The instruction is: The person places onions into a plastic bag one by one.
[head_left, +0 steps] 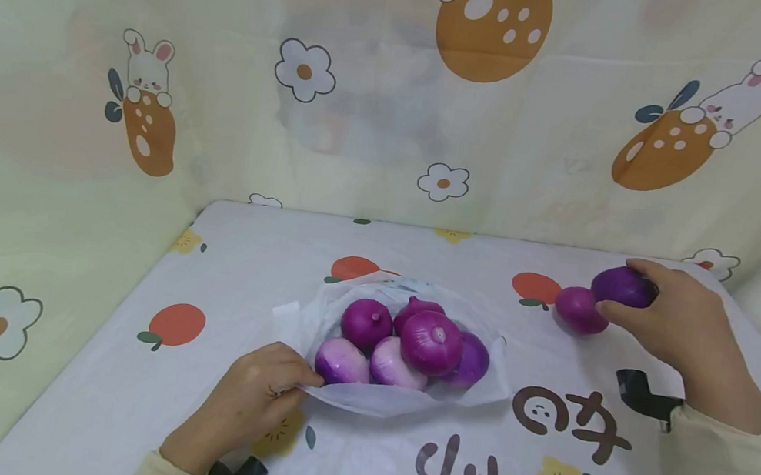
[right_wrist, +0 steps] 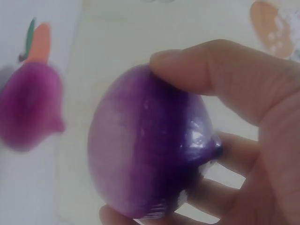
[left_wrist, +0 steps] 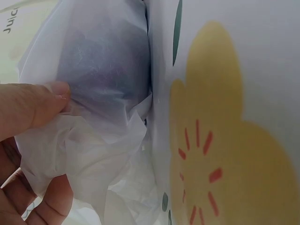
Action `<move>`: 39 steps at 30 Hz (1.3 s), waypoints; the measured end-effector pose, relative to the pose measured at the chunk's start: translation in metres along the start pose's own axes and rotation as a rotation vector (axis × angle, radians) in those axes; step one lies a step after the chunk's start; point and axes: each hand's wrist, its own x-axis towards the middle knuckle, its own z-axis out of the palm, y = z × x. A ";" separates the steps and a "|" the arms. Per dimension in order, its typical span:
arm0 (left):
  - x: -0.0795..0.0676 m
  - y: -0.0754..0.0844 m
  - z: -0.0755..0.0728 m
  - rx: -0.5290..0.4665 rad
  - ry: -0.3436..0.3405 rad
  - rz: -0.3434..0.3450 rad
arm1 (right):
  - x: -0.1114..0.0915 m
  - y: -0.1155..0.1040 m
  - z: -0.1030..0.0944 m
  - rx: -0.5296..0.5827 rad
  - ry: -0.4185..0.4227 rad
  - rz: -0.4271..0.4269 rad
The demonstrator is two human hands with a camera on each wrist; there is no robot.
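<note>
My right hand (head_left: 688,320) grips a dark purple onion (head_left: 624,286) between thumb and fingers at the table's right side. The right wrist view shows this onion (right_wrist: 145,145) with a paler left half and a small pointed tip toward the palm. Close to it lies a magenta onion (head_left: 580,310) on the cloth. With thumb and fingers, my left hand (head_left: 260,387) pinches the near-left edge of a thin white plastic bag (head_left: 370,400), spread wide at its mouth. Several onions (head_left: 430,343), magenta and purple-white, sit inside the bag. In the left wrist view the crumpled bag (left_wrist: 93,140) hides them.
A white tablecloth (head_left: 230,276) printed with fruit, flowers and dark characters covers the table. A patterned curtain (head_left: 363,135) hangs behind and to the left. Black straps with camera mounts (head_left: 645,397) are on both wrists.
</note>
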 end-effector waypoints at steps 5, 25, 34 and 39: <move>0.000 0.000 0.000 -0.006 -0.004 -0.006 | -0.007 -0.033 -0.003 0.034 0.027 -0.061; 0.000 -0.001 0.001 -0.014 -0.033 -0.029 | -0.038 -0.127 0.006 0.127 0.169 -0.371; -0.001 -0.001 0.000 -0.016 -0.024 -0.026 | -0.047 -0.158 0.013 0.183 0.174 -0.468; -0.001 -0.001 0.000 -0.018 -0.021 -0.022 | -0.049 -0.175 0.021 0.193 0.149 -0.520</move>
